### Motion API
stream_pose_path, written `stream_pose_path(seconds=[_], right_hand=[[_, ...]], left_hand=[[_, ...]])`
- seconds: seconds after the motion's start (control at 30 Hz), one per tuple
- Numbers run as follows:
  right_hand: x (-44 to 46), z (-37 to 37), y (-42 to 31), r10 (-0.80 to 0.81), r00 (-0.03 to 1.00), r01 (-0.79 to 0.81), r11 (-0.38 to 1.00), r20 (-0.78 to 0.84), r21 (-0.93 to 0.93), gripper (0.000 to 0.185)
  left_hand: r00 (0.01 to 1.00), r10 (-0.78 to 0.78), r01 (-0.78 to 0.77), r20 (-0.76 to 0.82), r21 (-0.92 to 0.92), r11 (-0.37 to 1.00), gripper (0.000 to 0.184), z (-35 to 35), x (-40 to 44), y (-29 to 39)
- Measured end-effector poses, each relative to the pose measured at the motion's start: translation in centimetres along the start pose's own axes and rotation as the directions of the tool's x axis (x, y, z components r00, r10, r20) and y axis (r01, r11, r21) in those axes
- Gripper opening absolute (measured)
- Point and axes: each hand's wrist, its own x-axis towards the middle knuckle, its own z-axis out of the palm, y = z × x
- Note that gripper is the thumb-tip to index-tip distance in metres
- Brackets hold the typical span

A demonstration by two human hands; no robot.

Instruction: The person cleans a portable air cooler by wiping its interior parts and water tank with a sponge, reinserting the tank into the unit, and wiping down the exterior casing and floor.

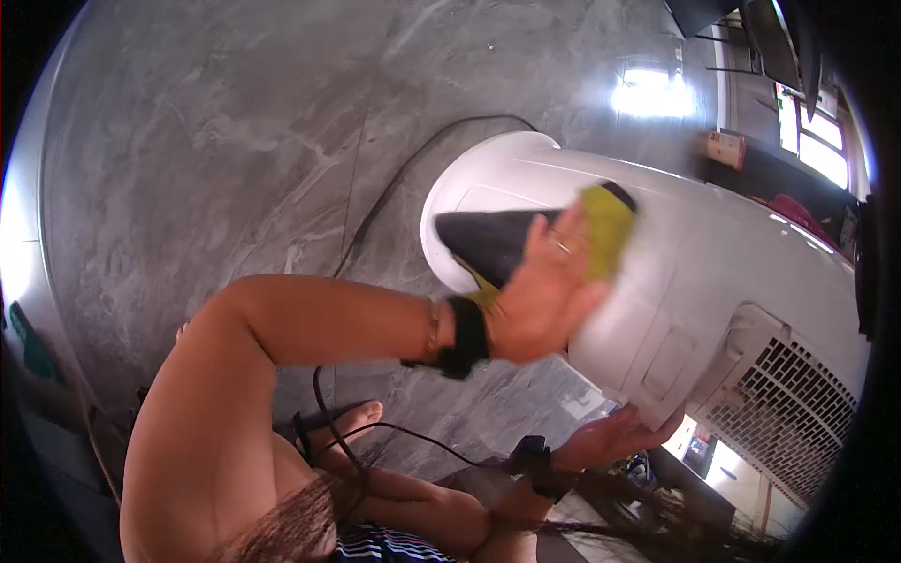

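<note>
A grey and yellow-green cloth (493,239) lies against the white appliance (648,253), which has a wide flared base and a slatted vent grille. My left hand (549,291), blurred by motion, presses the cloth to the casing, fingers over its yellow-green part. It wears a ring, and a black band is on the wrist. Lower down, my right hand (629,436) grips the near edge of the appliance beside a recessed panel; its fingertips are partly hidden there. A dark watch (532,457) sits on the right wrist.
A black cord (380,202) curves over the grey marbled floor (235,122) from behind the appliance's base towards my bare foot (361,419). Dark furniture with a small box (725,150) on it stands beyond, near a bright window (818,141). Strands of hair cross the lower edge.
</note>
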Motion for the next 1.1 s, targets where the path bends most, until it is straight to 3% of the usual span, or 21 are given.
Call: stream_pose_path(seconds=[0.03, 0.1, 0.13, 0.2, 0.23, 0.3, 0.47, 0.5, 0.53, 0.57, 0.63, 0.7, 0.8, 0.87, 0.93, 1.0, 1.07, 1.1], right_hand=[[0.0, 0.0, -0.1, 0.024, 1.000, -0.024, 0.998, 0.008, 0.057, 0.071], [-0.2, -0.3, 0.9, 0.025, 1.000, -0.025, 1.000, -0.006, -0.006, 0.071], [-0.3, -0.5, 1.5, 0.031, 0.999, -0.033, 0.997, -0.023, -0.065, 0.071], [-0.3, -0.6, 2.2, 0.045, 0.998, -0.046, 0.998, -0.046, -0.038, 0.073], [-0.1, -0.7, 2.6, 0.061, 0.996, -0.062, 0.998, -0.060, -0.006, 0.074], [0.1, -1.4, 3.1, 0.123, 0.988, -0.115, 0.990, -0.091, 0.085, 0.077], [0.1, -3.2, 5.1, 0.348, 0.923, -0.242, 0.856, -0.163, 0.457, 0.084], [0.0, -3.1, 5.0, 0.327, 0.928, -0.231, 0.880, -0.178, 0.416, 0.083], [-0.3, -3.0, 4.9, 0.291, 0.940, -0.217, 0.913, -0.177, 0.347, 0.083], [-0.2, -3.0, 4.8, 0.245, 0.953, -0.193, 0.945, -0.181, 0.263, 0.083], [-0.4, -3.2, 4.0, 0.180, 0.967, -0.152, 0.976, -0.181, 0.156, 0.082], [-0.5, -3.7, 3.8, 0.145, 0.970, -0.128, 0.987, -0.197, 0.097, 0.082], [-1.4, -4.3, 3.5, 0.119, 0.967, -0.108, 0.992, -0.225, 0.063, 0.081], [-1.6, -4.4, 3.5, 0.115, 0.967, -0.104, 0.993, -0.228, 0.059, 0.080], [-1.7, -4.3, 3.6, 0.113, 0.970, -0.103, 0.993, -0.216, 0.056, 0.080], [-1.6, -4.2, 3.8, 0.107, 0.974, -0.098, 0.994, -0.198, 0.055, 0.079], [-1.4, -3.7, 3.9, 0.100, 0.980, -0.091, 0.994, -0.173, 0.062, 0.079], [-1.1, -3.2, 3.7, 0.093, 0.984, -0.084, 0.994, -0.153, 0.066, 0.079]], left_hand=[[0.998, 0.043, -0.045, 0.040, 0.044, 0.998, 0.060, 0.9, 0.4, 1.4], [0.993, 0.073, -0.073, 0.087, -0.009, 0.997, 0.067, 1.6, 1.6, 5.4], [0.977, 0.118, -0.146, 0.175, 0.151, 0.978, 0.064, 1.5, 2.2, 7.6], [0.964, 0.250, -0.255, -0.094, -0.051, 0.966, 0.058, 2.2, 2.6, 8.4], [0.966, 0.240, -0.245, -0.095, -0.049, 0.968, 0.058, 2.4, 2.9, 7.5], [0.882, 0.466, -0.470, -0.067, -0.053, 0.881, 0.052, 2.5, 3.5, 4.4], [0.937, 0.340, -0.344, -0.077, -0.045, 0.938, 0.040, 0.3, 4.5, -0.3], [0.952, 0.302, -0.305, -0.051, -0.058, 0.951, 0.038, -0.4, 5.2, -1.5], [0.932, 0.334, -0.338, -0.142, -0.004, 0.941, 0.039, -0.6, 6.0, -3.1], [0.990, 0.121, -0.109, 0.074, -0.144, 0.983, 0.040, -2.4, 6.7, -3.9], [0.989, -0.100, 0.110, 0.105, -0.097, 0.989, 0.048, -3.5, 8.4, -6.4], [0.978, -0.127, 0.123, 0.164, 0.034, 0.992, 0.049, -4.3, 9.4, -9.7], [0.976, -0.200, 0.185, 0.082, 0.162, 0.969, 0.044, -4.8, 8.3, -14.1], [0.997, 0.050, -0.036, -0.051, 0.251, 0.967, 0.040, -5.8, 6.6, -15.9], [0.999, -0.031, 0.023, 0.028, 0.250, 0.968, 0.036, -6.7, 4.9, -15.9], [0.994, 0.108, -0.104, 0.005, 0.323, 0.941, 0.036, -6.8, 3.7, -16.7], [0.995, 0.100, -0.092, -0.013, 0.292, 0.952, 0.035, -6.7, 1.8, -16.5], [0.992, 0.124, -0.104, -0.030, 0.381, 0.919, 0.034, -6.5, 0.6, -17.2]])
